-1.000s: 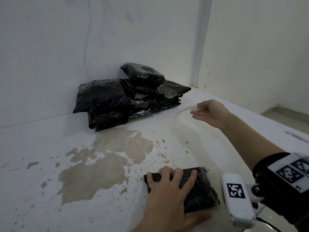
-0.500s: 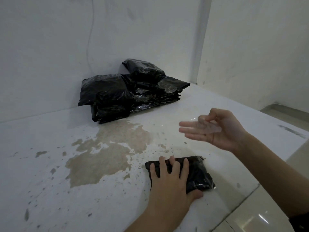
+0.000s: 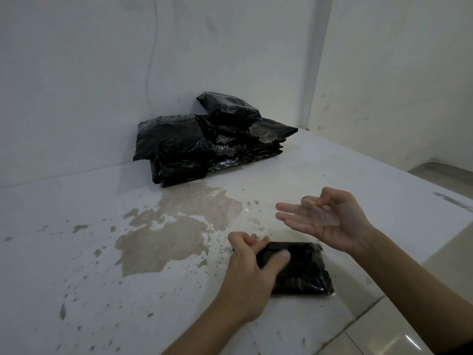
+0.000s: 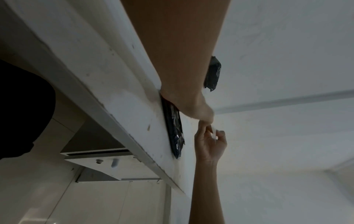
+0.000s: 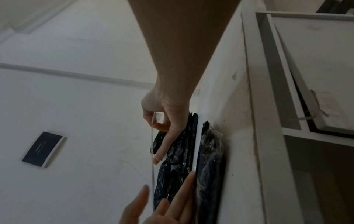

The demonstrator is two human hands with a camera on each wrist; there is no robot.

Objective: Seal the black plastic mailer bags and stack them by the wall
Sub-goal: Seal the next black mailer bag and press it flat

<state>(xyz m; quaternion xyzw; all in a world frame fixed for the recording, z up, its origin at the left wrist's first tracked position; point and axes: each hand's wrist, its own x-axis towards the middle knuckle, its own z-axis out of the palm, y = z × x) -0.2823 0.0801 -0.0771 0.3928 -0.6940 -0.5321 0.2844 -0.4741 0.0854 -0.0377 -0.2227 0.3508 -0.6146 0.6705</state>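
Note:
A small black mailer bag [image 3: 302, 271] lies flat near the front edge of the white table [image 3: 76, 252]. My left hand [image 3: 256, 254] holds its left end, thumb across the top and fingers bent at the far-left corner. My right hand [image 3: 320, 219] hovers just above and behind the bag. Its thumb and forefinger pinch a clear thin strip [image 3: 322, 216] while the other fingers stretch out. In the right wrist view the strip [image 5: 152, 151] hangs long from the pinch [image 5: 161, 121]. A stack of black bags [image 3: 212, 142] leans on the back wall.
A brown worn patch [image 3: 166, 226] marks the tabletop between the stack and the bag. The table's right edge drops to a tiled floor [image 3: 409, 316]. A side wall [image 3: 396, 73] closes the right. A dark rectangular card [image 5: 44, 149] shows on a white surface in the right wrist view.
My right hand came back from near the stack to just above the bag, still with the clear strip. My left hand's fingers went from flat on the bag to bent at its left end.

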